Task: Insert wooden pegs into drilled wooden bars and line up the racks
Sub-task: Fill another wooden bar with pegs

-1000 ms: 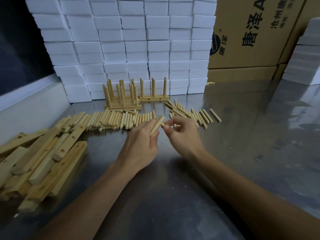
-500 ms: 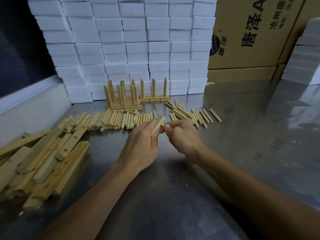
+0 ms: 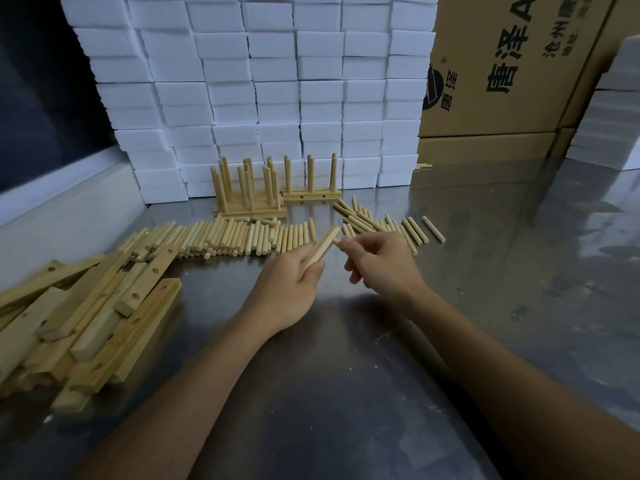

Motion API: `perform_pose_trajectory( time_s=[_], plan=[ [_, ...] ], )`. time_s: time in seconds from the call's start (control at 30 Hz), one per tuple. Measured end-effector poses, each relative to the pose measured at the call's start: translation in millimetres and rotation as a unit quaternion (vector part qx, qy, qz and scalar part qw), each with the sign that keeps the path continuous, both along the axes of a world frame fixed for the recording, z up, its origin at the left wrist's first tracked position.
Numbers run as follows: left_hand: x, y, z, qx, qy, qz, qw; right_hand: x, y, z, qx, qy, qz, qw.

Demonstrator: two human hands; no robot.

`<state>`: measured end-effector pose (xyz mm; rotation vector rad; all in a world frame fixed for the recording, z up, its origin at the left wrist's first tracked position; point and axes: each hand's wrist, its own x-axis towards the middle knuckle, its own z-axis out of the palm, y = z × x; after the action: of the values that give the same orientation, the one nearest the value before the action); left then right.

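Just in front of the row of loose pegs [image 3: 242, 237], the left hand [image 3: 287, 289] grips a wooden bar [image 3: 322, 249]; the right hand [image 3: 384, 263] pinches a peg [image 3: 336, 241] at its tip.

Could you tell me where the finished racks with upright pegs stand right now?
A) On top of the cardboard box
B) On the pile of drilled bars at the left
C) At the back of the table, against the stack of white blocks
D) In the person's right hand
C: the finished racks stand with pegs upright at the far edge of the metal table, just in front of the white blocks.
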<state>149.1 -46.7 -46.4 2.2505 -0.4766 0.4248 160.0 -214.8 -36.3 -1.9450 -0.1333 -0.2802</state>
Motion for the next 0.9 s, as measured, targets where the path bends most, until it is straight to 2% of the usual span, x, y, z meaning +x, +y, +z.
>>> perform_pose_trajectory(
  time_s=[0.1,0.2,0.33,0.43,0.53,0.73,0.9],
  plan=[
    [4,0,-3,-0.129,0.065,0.044,0.989,5,-6,1,0.065,-0.012,-0.062,0.996],
    [5,4,-1,-0.274,0.121,0.098,0.949,9,-13,-5,0.030,-0.025,-0.108,0.993],
    [5,5,6,-0.432,0.180,0.098,0.878,16,-12,-12,-0.193,-0.050,-0.101,0.975],
    [5,2,12,-0.525,0.209,0.074,0.821,20,-3,-14,-0.376,0.006,-0.044,0.926],
    [4,-3,13,-0.550,0.221,0.070,0.803,20,1,-18,-0.448,0.020,-0.015,0.894],
    [4,-3,11,-0.550,0.235,0.062,0.799,15,-1,-13,-0.452,-0.011,-0.088,0.888],
    [5,-1,10,-0.556,0.252,0.053,0.790,15,-5,-10,-0.404,-0.023,-0.155,0.901]
  ],
)
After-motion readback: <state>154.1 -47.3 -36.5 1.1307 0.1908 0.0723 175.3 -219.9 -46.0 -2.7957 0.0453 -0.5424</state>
